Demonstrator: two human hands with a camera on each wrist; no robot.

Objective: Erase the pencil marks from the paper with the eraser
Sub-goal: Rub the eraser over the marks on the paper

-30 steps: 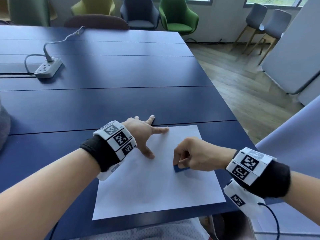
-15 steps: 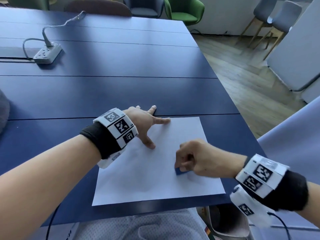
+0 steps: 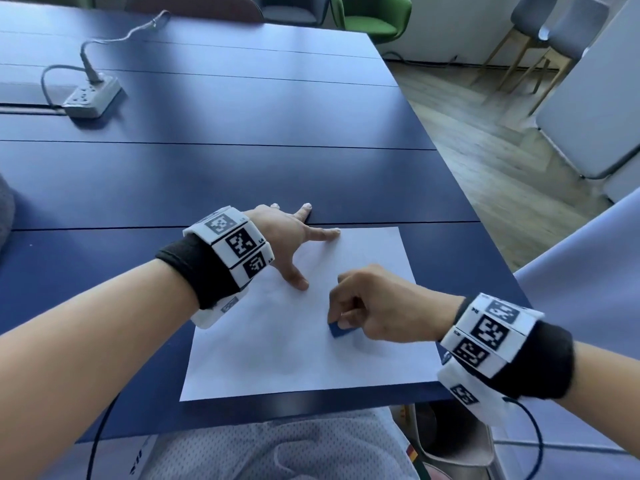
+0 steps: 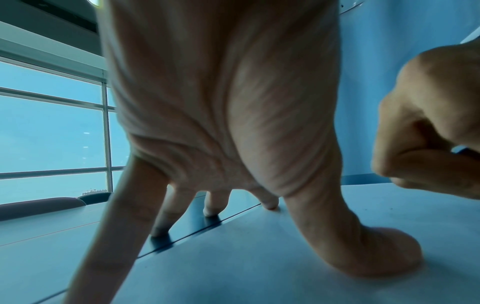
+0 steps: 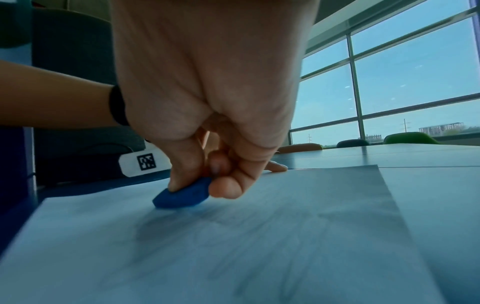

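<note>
A white sheet of paper (image 3: 277, 348) (image 5: 233, 257) lies on the dark blue table (image 3: 242, 168) near its front edge. My left hand (image 3: 294, 244) (image 4: 233, 185) presses flat on the paper's far left part, fingers spread, some fingertips on the table beyond the sheet. My right hand (image 3: 349, 313) (image 5: 207, 181) pinches a small blue eraser (image 3: 338, 330) (image 5: 182, 196) between thumb and fingers, its lower face pressed onto the paper's right half. Faint grey pencil smudges (image 5: 246, 236) show in the right wrist view, in front of the eraser.
A grey power strip (image 3: 91, 95) with its cable sits at the far left of the table. The table's right edge drops to a wooden floor (image 3: 485, 150). Chairs (image 3: 374, 15) stand behind the table. My lap (image 3: 277, 448) is below the front edge.
My right hand has slid the eraser toward me across the paper. The head view has tilted down. My left hand stays pressed on the sheet.
</note>
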